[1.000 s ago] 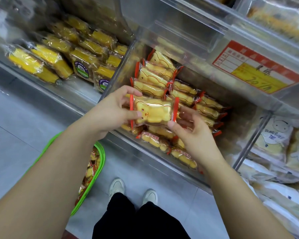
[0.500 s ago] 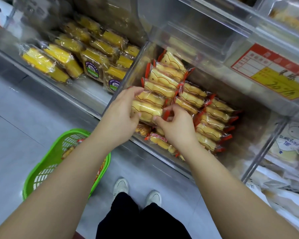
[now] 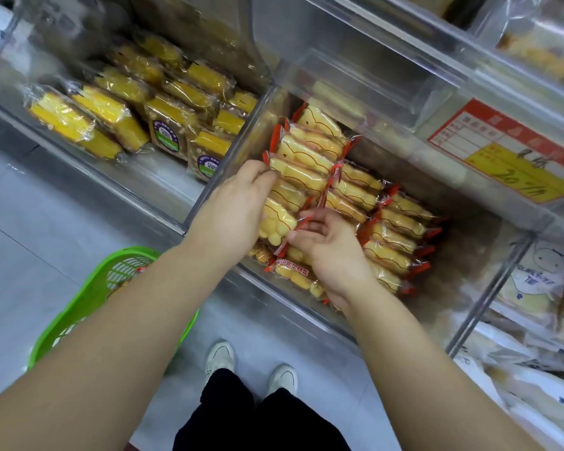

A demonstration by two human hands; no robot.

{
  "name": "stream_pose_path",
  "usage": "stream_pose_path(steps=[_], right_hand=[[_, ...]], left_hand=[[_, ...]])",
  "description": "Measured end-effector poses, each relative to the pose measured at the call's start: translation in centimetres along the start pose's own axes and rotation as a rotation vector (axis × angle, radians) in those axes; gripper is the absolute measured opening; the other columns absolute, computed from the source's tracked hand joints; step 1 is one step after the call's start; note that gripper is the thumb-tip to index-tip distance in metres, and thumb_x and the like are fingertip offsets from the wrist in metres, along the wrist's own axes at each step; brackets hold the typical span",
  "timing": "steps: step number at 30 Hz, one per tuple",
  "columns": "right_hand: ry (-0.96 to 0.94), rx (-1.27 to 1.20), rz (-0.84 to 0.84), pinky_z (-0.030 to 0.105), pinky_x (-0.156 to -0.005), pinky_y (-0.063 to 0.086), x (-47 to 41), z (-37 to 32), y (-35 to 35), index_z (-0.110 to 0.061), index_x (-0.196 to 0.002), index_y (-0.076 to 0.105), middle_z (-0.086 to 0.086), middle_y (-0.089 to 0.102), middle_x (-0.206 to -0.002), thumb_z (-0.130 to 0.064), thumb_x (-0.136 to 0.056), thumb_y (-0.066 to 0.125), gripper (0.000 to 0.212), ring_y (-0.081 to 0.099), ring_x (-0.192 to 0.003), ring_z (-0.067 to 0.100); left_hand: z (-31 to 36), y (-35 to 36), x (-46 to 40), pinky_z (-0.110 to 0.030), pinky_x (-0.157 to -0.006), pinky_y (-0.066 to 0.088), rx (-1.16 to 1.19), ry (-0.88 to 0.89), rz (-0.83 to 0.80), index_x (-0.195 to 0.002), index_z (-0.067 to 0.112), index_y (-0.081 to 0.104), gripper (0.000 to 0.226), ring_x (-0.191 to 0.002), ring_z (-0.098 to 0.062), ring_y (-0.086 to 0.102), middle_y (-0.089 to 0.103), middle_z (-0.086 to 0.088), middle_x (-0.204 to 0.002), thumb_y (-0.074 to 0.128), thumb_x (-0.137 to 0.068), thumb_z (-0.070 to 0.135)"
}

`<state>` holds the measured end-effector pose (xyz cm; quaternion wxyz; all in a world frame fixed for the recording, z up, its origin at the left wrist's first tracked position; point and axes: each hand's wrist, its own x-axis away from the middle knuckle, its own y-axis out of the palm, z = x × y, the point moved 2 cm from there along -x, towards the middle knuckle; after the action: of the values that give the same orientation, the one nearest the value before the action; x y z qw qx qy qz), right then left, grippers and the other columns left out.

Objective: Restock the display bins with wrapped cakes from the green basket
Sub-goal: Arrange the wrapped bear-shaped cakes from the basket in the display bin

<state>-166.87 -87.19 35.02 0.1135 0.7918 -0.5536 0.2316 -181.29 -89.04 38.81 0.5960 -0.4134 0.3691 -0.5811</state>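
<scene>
A wrapped cake (image 3: pixel 275 219), yellow with red wrapper ends, stands on edge at the near end of the left row in the clear middle display bin (image 3: pixel 209 187). My left hand (image 3: pixel 232 209) grips its left end, fingers curled over the top. My right hand (image 3: pixel 323 242) pinches its red right end. Two rows of like cakes (image 3: pixel 391 229) fill the bin behind it. The green basket (image 3: pixel 88 297) sits on the floor at lower left, mostly hidden by my left forearm, with a few cakes showing inside.
The left bin holds yellow sliced cakes (image 3: pixel 88 122) in clear wrap. At the right, a bin holds white-wrapped breads (image 3: pixel 534 281). A red and yellow price label (image 3: pixel 508 148) hangs on the shelf above. My shoes (image 3: pixel 251 362) stand on the grey floor below.
Both hands carried the cake forward from in front of the bin and set it on edge at the near end of the left row. The view shifted, showing more of the basket.
</scene>
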Motion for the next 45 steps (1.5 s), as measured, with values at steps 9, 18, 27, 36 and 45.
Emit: stream_pose_path(steps=[9, 18, 27, 36, 45], right_hand=[[0.019, 0.157, 0.290, 0.029, -0.075, 0.050, -2.8, -2.8, -2.9, -0.032, -0.096, 0.050, -0.009, 0.062, -0.101, -0.045, -0.085, 0.058, 0.020, 0.061, -0.091, 0.014], [0.095, 0.086, 0.251, 0.025, -0.062, 0.042, -3.5, -2.6, -0.6, -0.022, -0.087, 0.057, -0.005, 0.064, -0.089, -0.055, -0.074, 0.066, 0.037, 0.059, -0.080, 0.012], [-0.024, 0.134, 0.420, 0.040, -0.089, 0.051, -6.1, -6.0, -3.0, -0.026, -0.106, 0.057, -0.003, 0.062, -0.102, -0.056, -0.081, 0.058, 0.038, 0.061, -0.100, 0.021], [0.138, -0.173, 0.370, 0.029, -0.075, 0.055, -7.5, -4.4, -2.9, -0.013, -0.110, 0.058, 0.003, 0.061, -0.086, -0.019, -0.090, 0.057, 0.020, 0.062, -0.083, 0.018], [0.041, 0.188, 0.253, 0.034, -0.082, 0.054, -1.0, -4.0, -3.4, -0.022, -0.114, 0.057, -0.005, 0.065, -0.101, -0.048, -0.078, 0.066, 0.045, 0.064, -0.088, 0.012]], left_hand=[[0.4, -0.1, 0.6, -0.037, -0.107, 0.033, -0.213, 0.086, -0.071, -0.145, 0.012, 0.023, 0.074, -0.134, -0.027, 0.027, 0.032, -0.008, -0.147, 0.059, -0.081, 0.000], [0.7, -0.5, 0.1, -0.038, -0.112, 0.025, -0.295, 0.198, -0.006, -0.140, 0.003, 0.030, 0.062, -0.141, -0.032, 0.017, 0.026, -0.019, -0.148, 0.054, -0.083, -0.003], [0.0, 0.5, -1.1, -0.034, -0.116, 0.010, -0.375, 0.226, -0.158, -0.147, 0.010, 0.002, 0.089, -0.143, -0.029, 0.000, 0.010, -0.013, -0.154, 0.063, -0.084, 0.008], [-0.1, 0.4, -1.0, -0.033, -0.114, 0.014, -0.235, 0.191, -0.147, -0.148, 0.012, 0.006, 0.090, -0.144, -0.025, -0.001, 0.008, -0.008, -0.155, 0.066, -0.081, 0.002], [-0.7, -0.1, -0.2, -0.034, -0.116, 0.019, -0.040, 0.168, -0.125, -0.147, 0.011, 0.019, 0.084, -0.144, -0.026, 0.010, 0.015, -0.010, -0.154, 0.056, -0.076, -0.016]])
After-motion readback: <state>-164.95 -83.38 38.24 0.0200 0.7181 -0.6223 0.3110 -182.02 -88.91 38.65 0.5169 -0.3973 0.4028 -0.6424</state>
